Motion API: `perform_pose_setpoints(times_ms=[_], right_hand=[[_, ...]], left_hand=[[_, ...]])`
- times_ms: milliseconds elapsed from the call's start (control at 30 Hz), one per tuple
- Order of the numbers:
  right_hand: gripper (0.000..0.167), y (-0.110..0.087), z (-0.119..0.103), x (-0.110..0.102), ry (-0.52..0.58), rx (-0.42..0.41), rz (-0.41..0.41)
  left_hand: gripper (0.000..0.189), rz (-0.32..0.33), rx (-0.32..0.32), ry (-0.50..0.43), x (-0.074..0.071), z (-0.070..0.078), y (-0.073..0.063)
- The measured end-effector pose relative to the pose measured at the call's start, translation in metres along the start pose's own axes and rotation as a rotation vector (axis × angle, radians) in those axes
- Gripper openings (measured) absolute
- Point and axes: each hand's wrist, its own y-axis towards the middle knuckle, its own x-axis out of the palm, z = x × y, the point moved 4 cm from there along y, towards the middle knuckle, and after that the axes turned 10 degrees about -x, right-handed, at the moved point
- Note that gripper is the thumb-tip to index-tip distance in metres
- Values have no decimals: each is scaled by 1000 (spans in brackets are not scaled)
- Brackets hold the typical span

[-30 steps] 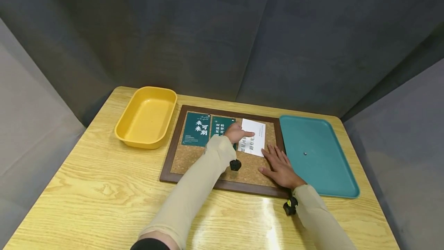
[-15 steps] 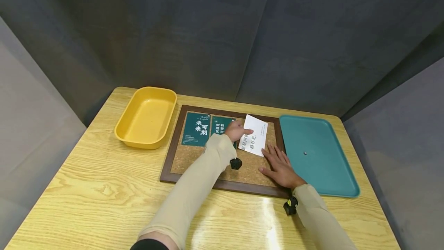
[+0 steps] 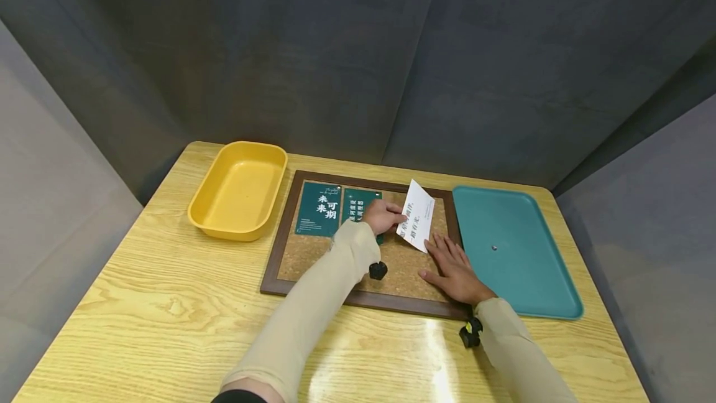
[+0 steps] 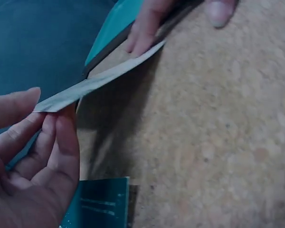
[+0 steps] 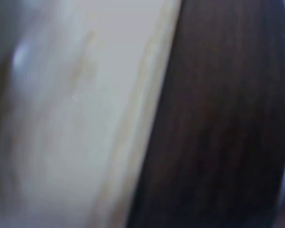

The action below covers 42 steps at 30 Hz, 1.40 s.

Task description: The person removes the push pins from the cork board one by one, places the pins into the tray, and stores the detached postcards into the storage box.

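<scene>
My left hand [image 3: 383, 216] pinches a white card [image 3: 418, 213] with printed characters by its left edge. In the left wrist view the card [image 4: 99, 78] appears nearly edge-on, its held side raised above the cork and casting a shadow. My right hand [image 3: 455, 272] lies with spread, straight fingers on the right part of the brown-framed corkboard [image 3: 403, 278], fingertips right at the card's lower right corner. Two dark green printed cards sit on the board: one at left [image 3: 317, 209], and another [image 3: 355, 204] partly hidden by my left hand. The right wrist view, blurred, shows mostly the brown frame [image 5: 218, 114].
A yellow basin [image 3: 237, 191] stands left of the board. Against the board's right side lies a teal tray [image 3: 526, 254], with a small shiny round item [image 3: 494, 247] on it. Everything rests on a wooden table [image 3: 168, 303], with dark cloth [image 3: 335, 61] behind.
My left hand has gone from a pointing thumb over the white card to pinching its left edge. The card has turned clockwise, its left side lifting. My right hand has stayed put.
</scene>
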Motion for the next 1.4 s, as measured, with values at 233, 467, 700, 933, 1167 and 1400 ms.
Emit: perform_pose_setpoints(times_ms=[233,467,700,933,1167,1400], right_hand=[[75,1,0,0,-2,-6,1],[75,0,-2,-2,-6,-12,3],[74,-1,-3,-3,-12,-21,5],[75,-1,-4,-2,-13,-12,-1],[77,1,-4,-1,-23,-21,-2],[77,-1,-4,-2,-26,-33,5]], left_hand=[[27,-52,-53,-25,10,-7,-2],[25,-70,-60,11,10,-12,2],[24,-39,-32,70,9,-13,0],[24,-4,-22,40,7,-16,-2],[23,13,-20,49,-4,-21,3],[29,0,-30,34,-18,-26,5]])
